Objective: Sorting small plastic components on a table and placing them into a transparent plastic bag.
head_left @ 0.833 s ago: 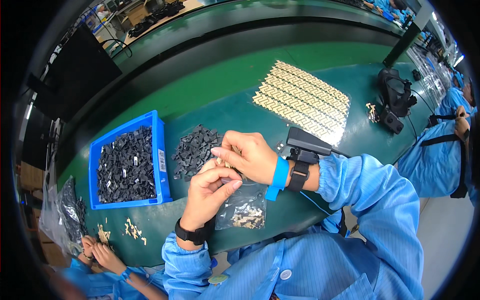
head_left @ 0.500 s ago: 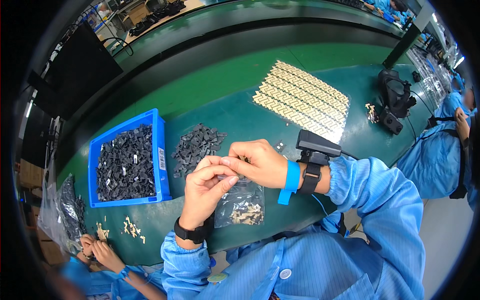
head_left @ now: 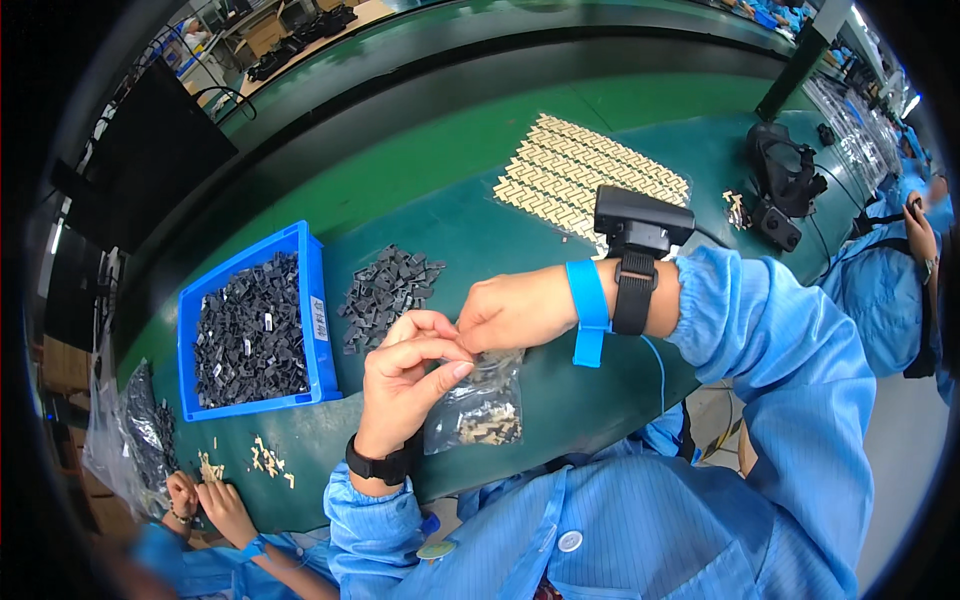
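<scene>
My left hand (head_left: 408, 375) is closed, thumb and forefinger pinched together, above the work table. My right hand (head_left: 515, 310) meets it from the right, its fingertips pinched against the left fingers. Whatever sits between the two hands is too small and too hidden to make out. Just below them lies a clear plastic bag (head_left: 470, 415) with small cream-coloured pieces (head_left: 492, 425) in it. A heap of small black plastic parts (head_left: 385, 290) is on the table just beyond my left hand.
A blue bin (head_left: 325, 345) full of black parts stands to the left. Beyond my right wrist lies a sheet of cream adhesive pieces (head_left: 590, 170). A black headset (head_left: 780, 165) rests at far right. At lower left, a co-worker's hands (head_left: 220, 505) work near loose cream strips (head_left: 270, 458).
My right hand has turned, its wrist now higher and further right, while its fingertips stay by the left fingers. My left hand has barely moved. The view has shifted slightly.
</scene>
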The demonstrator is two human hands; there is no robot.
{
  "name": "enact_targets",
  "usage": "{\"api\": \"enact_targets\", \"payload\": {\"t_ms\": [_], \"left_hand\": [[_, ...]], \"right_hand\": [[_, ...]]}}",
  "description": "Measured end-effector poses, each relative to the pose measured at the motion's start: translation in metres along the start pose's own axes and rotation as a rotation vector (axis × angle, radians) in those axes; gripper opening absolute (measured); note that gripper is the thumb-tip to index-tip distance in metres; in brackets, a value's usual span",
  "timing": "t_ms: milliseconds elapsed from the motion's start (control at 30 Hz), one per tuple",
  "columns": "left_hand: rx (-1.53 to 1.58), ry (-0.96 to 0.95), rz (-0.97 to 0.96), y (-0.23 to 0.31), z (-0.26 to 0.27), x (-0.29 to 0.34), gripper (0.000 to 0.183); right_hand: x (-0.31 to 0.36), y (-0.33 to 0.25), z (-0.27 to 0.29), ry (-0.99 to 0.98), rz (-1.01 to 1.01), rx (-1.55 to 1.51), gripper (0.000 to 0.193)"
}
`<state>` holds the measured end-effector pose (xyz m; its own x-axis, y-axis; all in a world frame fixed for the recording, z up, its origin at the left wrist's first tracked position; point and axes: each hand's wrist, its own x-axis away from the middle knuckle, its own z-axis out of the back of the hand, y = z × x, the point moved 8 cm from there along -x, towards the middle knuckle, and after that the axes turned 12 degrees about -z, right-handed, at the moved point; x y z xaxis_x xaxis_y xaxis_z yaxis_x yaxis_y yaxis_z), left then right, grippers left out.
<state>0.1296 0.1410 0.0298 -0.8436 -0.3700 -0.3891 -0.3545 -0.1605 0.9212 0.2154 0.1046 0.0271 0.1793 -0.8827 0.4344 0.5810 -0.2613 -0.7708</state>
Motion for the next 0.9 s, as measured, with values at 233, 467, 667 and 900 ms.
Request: {"api": "enact_targets", "payload": {"t_ms": [233,467,667,900], "left_hand": [[-0.128,-0.077,-0.119,0.021,-0.009,0.001,0.013],[-0.154,-0.003,-0.26,0.059,-0.004,0.005,0.012],[-0.346,-0.154,-0.333,0.07,-0.031,0.01,0.016],[-0.28,-0.086,-0.363,0.072,-0.026,0.008,0.014]], "right_hand": [[0.015,-0.016,-0.001,-0.115,-0.128,0.048,0.037],[0.038,-0.05,-0.003,-0.169,-0.046,-0.188,0.053],[0.053,-0.036,0.018,0.071,-0.376,-0.515,0.055],[0.049,-0.038,0.012,0.136,-0.3,-0.896,0.055]]}}
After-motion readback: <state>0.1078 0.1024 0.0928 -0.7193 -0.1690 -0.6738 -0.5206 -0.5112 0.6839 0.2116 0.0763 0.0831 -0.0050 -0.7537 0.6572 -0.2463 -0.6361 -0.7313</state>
